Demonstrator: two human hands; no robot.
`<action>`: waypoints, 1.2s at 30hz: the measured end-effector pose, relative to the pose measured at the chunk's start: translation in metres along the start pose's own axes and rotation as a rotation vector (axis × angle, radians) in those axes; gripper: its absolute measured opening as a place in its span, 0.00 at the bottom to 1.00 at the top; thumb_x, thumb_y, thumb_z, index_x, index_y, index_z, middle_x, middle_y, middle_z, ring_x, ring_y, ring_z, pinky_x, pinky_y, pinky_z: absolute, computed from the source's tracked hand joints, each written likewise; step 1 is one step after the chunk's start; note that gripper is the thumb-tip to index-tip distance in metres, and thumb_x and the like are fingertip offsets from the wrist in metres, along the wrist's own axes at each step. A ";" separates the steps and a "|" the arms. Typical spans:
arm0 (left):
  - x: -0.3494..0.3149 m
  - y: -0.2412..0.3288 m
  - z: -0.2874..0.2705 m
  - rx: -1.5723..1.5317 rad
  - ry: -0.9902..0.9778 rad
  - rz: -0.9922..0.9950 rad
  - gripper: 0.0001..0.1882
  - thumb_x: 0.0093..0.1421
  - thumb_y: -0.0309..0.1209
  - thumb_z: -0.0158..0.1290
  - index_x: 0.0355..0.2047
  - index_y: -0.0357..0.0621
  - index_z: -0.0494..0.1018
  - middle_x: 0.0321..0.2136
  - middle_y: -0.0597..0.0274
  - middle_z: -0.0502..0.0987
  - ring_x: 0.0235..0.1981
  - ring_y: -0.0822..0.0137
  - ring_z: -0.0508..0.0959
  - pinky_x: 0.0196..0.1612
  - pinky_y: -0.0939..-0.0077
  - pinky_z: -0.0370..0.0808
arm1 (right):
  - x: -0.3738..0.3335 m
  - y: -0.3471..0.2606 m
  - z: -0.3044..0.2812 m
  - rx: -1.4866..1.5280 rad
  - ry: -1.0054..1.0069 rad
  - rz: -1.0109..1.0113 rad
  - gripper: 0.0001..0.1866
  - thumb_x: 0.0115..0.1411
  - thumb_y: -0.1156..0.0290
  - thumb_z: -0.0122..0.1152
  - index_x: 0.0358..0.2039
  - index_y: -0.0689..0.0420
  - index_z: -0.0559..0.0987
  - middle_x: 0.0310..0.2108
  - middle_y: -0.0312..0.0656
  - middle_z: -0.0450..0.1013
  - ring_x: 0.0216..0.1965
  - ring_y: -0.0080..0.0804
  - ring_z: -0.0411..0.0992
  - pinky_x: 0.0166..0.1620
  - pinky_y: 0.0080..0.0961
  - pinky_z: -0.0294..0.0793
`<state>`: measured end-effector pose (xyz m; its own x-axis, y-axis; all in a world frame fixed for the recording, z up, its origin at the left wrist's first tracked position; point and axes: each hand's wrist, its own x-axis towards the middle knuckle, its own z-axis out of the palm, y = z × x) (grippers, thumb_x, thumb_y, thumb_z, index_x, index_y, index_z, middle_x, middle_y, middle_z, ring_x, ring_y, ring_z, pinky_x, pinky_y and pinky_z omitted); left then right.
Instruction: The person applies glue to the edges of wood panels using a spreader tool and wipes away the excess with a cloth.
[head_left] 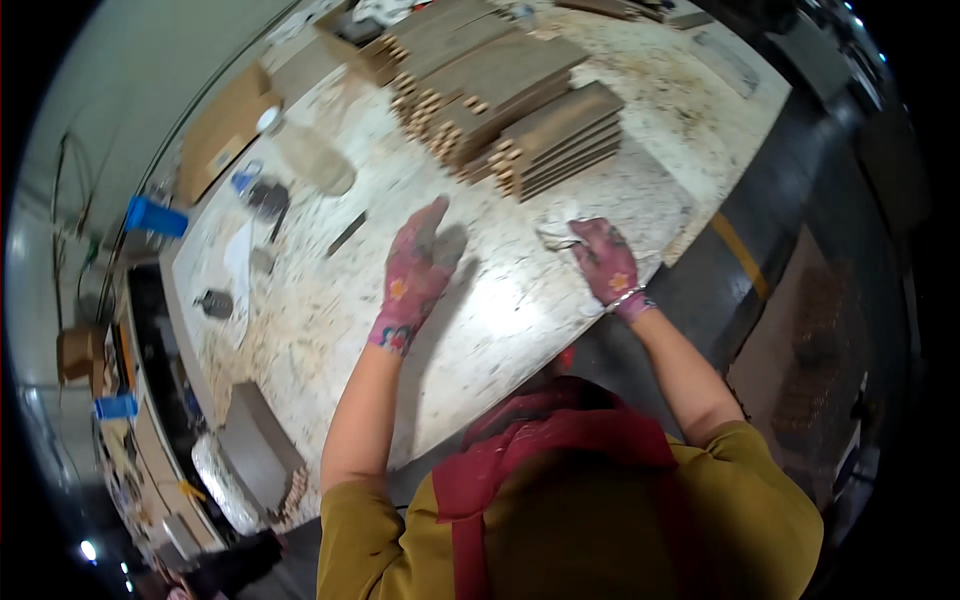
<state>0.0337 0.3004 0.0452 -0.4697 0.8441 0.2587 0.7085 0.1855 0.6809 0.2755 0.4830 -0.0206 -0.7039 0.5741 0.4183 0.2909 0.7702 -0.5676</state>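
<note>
Both of my hands wear pink, flower-patterned work gloves with grey-stained fingers. Above the middle of the white, stained worktable (480, 330), my left hand (415, 265) is open, its fingers stretched forward and thumb apart, holding nothing. My right hand (603, 260) is closed on a crumpled white cloth (556, 236) near the table's right edge. Beyond my hands lie stacks of grey-brown boards (565, 135), with light wooden dowels (505, 160) sticking out of their near-left ends. A thin dark strip (347, 233) rests on the table left of my left hand.
On the left stand a large cloudy bottle (308, 155), a smaller clear bottle (262, 195), a small dark jar (214, 303) and a blue cup (156, 216). More doweled boards (258, 445) lie at the near left, beside a foil-like wrapped roll (225, 482). Cardboard (228, 135) stands behind.
</note>
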 end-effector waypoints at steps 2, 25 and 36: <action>0.052 0.044 0.032 -0.227 -0.011 -0.084 0.37 0.55 0.35 0.62 0.63 0.41 0.62 0.56 0.47 0.70 0.58 0.53 0.71 0.61 0.63 0.67 | -0.001 0.001 -0.006 0.018 0.000 0.081 0.17 0.56 0.74 0.61 0.47 0.54 0.78 0.43 0.46 0.74 0.46 0.48 0.72 0.50 0.38 0.72; -0.004 0.057 0.064 -0.059 0.135 0.411 0.38 0.47 0.38 0.65 0.56 0.40 0.64 0.47 0.47 0.71 0.47 0.48 0.74 0.51 0.60 0.73 | -0.006 -0.026 -0.102 0.686 0.491 0.553 0.18 0.62 0.69 0.58 0.50 0.64 0.74 0.39 0.43 0.76 0.38 0.28 0.75 0.42 0.24 0.76; -0.055 0.028 0.059 0.101 0.070 0.311 0.38 0.45 0.38 0.67 0.55 0.37 0.65 0.48 0.47 0.71 0.52 0.44 0.73 0.56 0.55 0.71 | 0.002 0.104 -0.075 -0.349 0.037 0.349 0.12 0.63 0.71 0.53 0.46 0.57 0.77 0.44 0.52 0.74 0.43 0.52 0.74 0.49 0.40 0.75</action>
<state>0.1108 0.2888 0.0096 -0.2555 0.8320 0.4925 0.8706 -0.0236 0.4914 0.3530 0.5846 -0.0257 -0.5041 0.8191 0.2738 0.7094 0.5735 -0.4096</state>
